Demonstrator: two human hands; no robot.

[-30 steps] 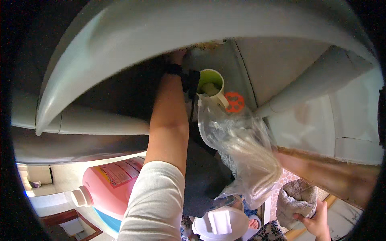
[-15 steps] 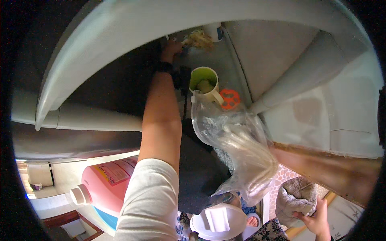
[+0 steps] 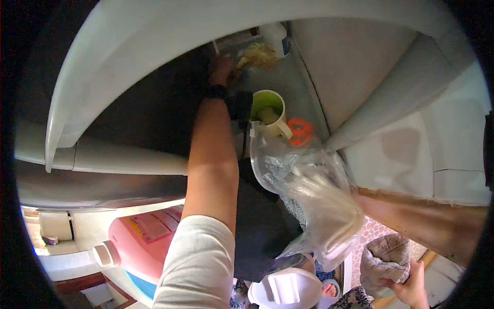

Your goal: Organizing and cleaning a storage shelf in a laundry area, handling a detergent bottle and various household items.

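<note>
My left hand (image 3: 221,69) reaches deep into a shadowed recess, a dark band round its wrist. Its fingers are lost in the dark beside a straw-coloured, frayed tuft (image 3: 259,57); whether they touch it is unclear. Closer in stands a cream mug (image 3: 282,122) with a green inside and something pale in it. An orange disc with cut-outs (image 3: 300,132) lies by its handle. At the lower right my right hand (image 3: 409,286) grips a greyish-beige folded cloth (image 3: 383,265), thumb pressed on its near side.
A clear zip bag (image 3: 314,180) holding pale, cord-like material sits below the mug. A white bottle (image 3: 275,38) stands at the back. A pale curved rim (image 3: 247,13) arches overhead. Lower left is a pink jug (image 3: 139,237); below, a white lidded container (image 3: 283,288). A brown ledge (image 3: 422,224) runs right.
The view has shifted slightly, so most things sit a little further right and lower. More of the back of the recess shows. My right hand still grips the cloth.
</note>
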